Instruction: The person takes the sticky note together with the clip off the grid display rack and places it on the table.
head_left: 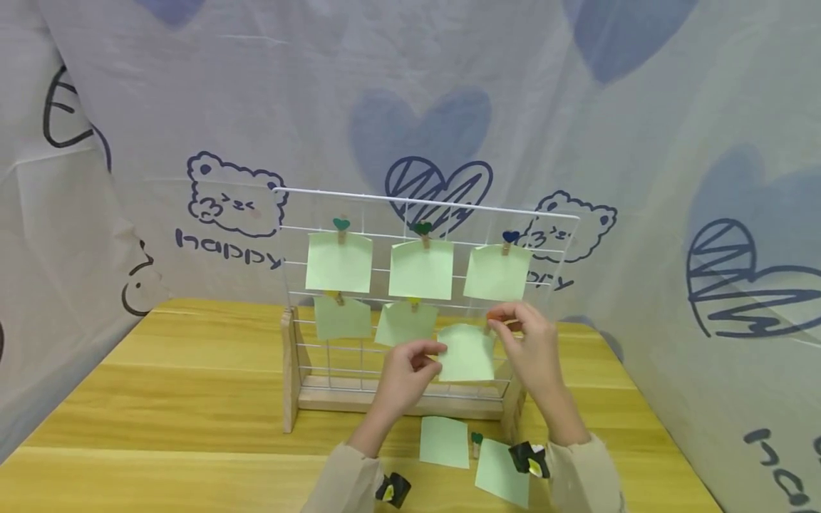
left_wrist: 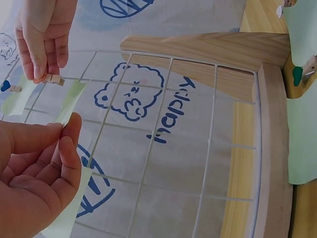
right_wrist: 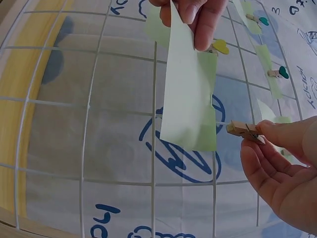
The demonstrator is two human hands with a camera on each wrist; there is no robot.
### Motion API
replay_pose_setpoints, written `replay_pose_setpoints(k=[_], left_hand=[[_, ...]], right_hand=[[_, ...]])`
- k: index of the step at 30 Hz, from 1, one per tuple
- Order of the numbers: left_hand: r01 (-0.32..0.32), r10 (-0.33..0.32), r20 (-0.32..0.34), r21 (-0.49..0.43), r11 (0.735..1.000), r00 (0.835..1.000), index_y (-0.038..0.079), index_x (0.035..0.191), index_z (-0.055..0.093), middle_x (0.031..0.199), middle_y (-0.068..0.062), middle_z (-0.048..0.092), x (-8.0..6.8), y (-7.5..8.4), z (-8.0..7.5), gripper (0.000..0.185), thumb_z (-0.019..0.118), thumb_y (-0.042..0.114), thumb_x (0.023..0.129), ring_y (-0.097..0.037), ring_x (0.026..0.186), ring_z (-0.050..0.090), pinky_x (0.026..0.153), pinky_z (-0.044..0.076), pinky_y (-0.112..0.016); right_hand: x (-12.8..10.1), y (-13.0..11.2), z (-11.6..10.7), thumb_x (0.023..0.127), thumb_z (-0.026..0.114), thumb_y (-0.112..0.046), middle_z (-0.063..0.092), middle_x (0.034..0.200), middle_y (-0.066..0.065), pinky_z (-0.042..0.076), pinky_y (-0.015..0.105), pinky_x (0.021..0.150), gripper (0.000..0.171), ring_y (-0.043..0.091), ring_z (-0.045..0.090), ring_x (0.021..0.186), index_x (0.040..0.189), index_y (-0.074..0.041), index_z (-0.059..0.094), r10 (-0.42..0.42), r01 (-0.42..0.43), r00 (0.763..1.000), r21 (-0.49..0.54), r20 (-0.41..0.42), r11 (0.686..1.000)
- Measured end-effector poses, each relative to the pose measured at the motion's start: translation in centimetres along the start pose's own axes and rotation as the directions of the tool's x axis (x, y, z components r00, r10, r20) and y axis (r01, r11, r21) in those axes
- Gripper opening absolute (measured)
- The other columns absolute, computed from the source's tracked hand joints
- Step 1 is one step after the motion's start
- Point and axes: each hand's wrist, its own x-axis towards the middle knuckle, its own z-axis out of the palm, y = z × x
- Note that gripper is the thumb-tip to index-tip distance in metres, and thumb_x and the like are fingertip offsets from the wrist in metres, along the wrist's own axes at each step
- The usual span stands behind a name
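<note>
Sheet in hand: one square, pale green paper sheet (head_left: 466,354) — unfolded, slightly bowed, top edge uneven.
Sheet position: upright before the lower right of the white wire grid (head_left: 423,202), which stands in a light wooden base (head_left: 398,404); contact with the wires I cannot confirm.
Clip in hand: small wooden spring clip (right_wrist: 243,131) with an orange end, its tip just beside the sheet, apart from it in the right wrist view.
My left hand (head_left: 407,370): grips the sheet's left edge between thumb and forefinger; other fingers bent inward.
My right hand (head_left: 529,342): raised at the sheet's upper right corner, pinching the clip — thumb against forefinger, wrist higher than the left.
Already hung: three upper sheets (head_left: 338,262) under heart-topped clips, two lower sheets (head_left: 343,318) under yellow-topped ones.
On the table: two loose sheets (head_left: 445,442), a green-heart clip (head_left: 476,438) between them.
</note>
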Motion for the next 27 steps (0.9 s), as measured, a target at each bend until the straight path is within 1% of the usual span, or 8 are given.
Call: replay_pose_setpoints(k=[4, 10, 15, 20, 24, 27], left_hand=[[0.000, 0.000, -0.012, -0.008, 1.000, 1.000, -0.008, 0.097, 0.063, 0.095, -0.018, 0.062, -0.4, -0.2, -0.3, 0.019, 0.058, -0.010, 0.078, -0.023, 0.071, 0.057, 0.056, 0.045, -0.019], [0.017, -0.017, -0.016, 0.026, 1.000, 1.000, -0.006, 0.097, 0.063, 0.096, -0.017, 0.061, -1.0, -0.6, -0.6, 0.019, 0.059, -0.009, 0.079, -0.021, 0.072, 0.057, 0.058, 0.046, -0.020], [0.028, -0.028, -0.012, 0.033, 0.999, 1.000, -0.006, 0.096, 0.063, 0.094, -0.016, 0.061, -1.5, -0.9, -0.8, 0.019, 0.058, -0.010, 0.078, -0.020, 0.072, 0.057, 0.058, 0.046, -0.020], [0.035, -0.035, -0.013, 0.033, 0.999, 0.999, -0.006, 0.096, 0.062, 0.092, -0.016, 0.062, -1.9, -1.1, -0.9, 0.019, 0.057, -0.010, 0.078, -0.018, 0.069, 0.057, 0.055, 0.045, -0.020], [0.044, -0.042, -0.038, 0.047, 0.998, 0.998, -0.006, 0.095, 0.062, 0.093, -0.016, 0.061, -2.2, -1.2, -1.1, 0.020, 0.057, -0.012, 0.077, -0.018, 0.069, 0.057, 0.055, 0.045, -0.019], [0.047, -0.045, -0.054, 0.052, 0.998, 0.998, -0.006, 0.095, 0.062, 0.094, -0.016, 0.061, -2.6, -1.3, -1.3, 0.020, 0.057, -0.012, 0.077, -0.019, 0.070, 0.057, 0.057, 0.046, -0.020]], right_hand=[[-0.4, 0.1, 0.1, 0.069, 0.068, 0.014, 0.063, 0.077, 0.011, 0.046, 0.012, 0.060, 0.015, 0.021, 0.059, 0.070, 0.077, 0.004, 0.062, -0.003, 0.003, 1.000, 0.022, -0.001, 1.000], [-0.9, -0.2, 0.4, 0.069, 0.068, 0.014, 0.063, 0.077, 0.009, 0.049, 0.019, 0.059, 0.015, 0.019, 0.058, 0.069, 0.077, 0.003, 0.062, -0.007, 0.007, 1.000, 0.058, 0.008, 0.998], [-1.4, -0.4, 0.6, 0.067, 0.068, 0.016, 0.063, 0.076, 0.010, 0.048, 0.017, 0.059, 0.016, 0.020, 0.059, 0.068, 0.076, 0.004, 0.062, -0.011, 0.010, 1.000, 0.099, 0.007, 0.995], [-1.9, -0.6, 0.9, 0.068, 0.067, 0.016, 0.063, 0.077, 0.011, 0.050, 0.019, 0.060, 0.016, 0.019, 0.059, 0.069, 0.077, 0.005, 0.061, 0.037, -0.040, 0.999, 0.159, 0.024, 0.986], [-2.4, -0.7, 1.4, 0.069, 0.066, 0.016, 0.063, 0.078, 0.011, 0.050, 0.021, 0.061, 0.015, 0.019, 0.059, 0.071, 0.078, 0.005, 0.062, 0.076, -0.081, 0.997, 0.226, 0.029, 0.971], [-2.8, -1.0, 1.6, 0.071, 0.066, 0.014, 0.063, 0.079, 0.010, 0.051, 0.022, 0.062, 0.013, 0.019, 0.059, 0.072, 0.079, 0.004, 0.062, 0.098, -0.102, 0.995, 0.247, 0.031, 0.963]])
